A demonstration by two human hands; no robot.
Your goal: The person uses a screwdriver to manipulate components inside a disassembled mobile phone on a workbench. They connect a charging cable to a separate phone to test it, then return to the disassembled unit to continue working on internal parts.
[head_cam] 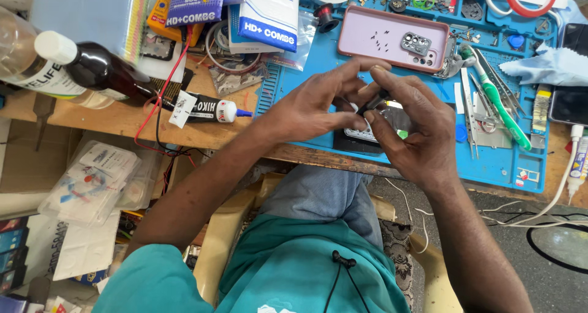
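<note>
Right hand [411, 135]: grip pinched on a small dark tool [373, 101], long axis toward 1 o'clock. Left hand [312, 108]: fingertips together at its tip. Opened phone [367, 135] beneath, on blue mat [496, 163]; pink case [383, 34] at 12 o'clock.

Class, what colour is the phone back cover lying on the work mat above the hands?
Pale pink phone back cover, clearest in the head view.

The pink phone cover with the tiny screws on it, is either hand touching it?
Apart. The head view shows blue mat between the pink phone cover and both the left hand and right hand, which work lower down.
</note>
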